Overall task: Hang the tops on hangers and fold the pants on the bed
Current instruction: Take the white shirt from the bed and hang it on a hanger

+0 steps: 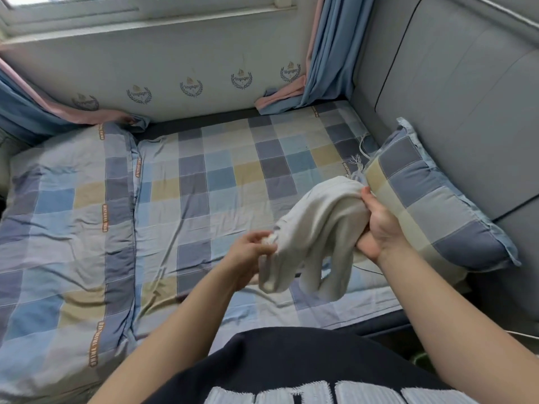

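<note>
A cream-white garment [318, 225] hangs bunched in the air above the checked bed sheet [221, 182], right of centre. My left hand [248, 258] pinches one end of it at the lower left. At its upper right end my right hand [379, 225] grips a thick fold. Two loops of the cloth droop between and below the hands, close to the sheet. I cannot tell whether it is a top or pants. No hanger is in view.
A checked pillow [431, 205] lies right beside my right hand, against the grey padded headboard [466, 97]. A folded checked quilt [67, 228] covers the bed's left part. Blue and pink curtains [323, 53] hang at the far wall under the window.
</note>
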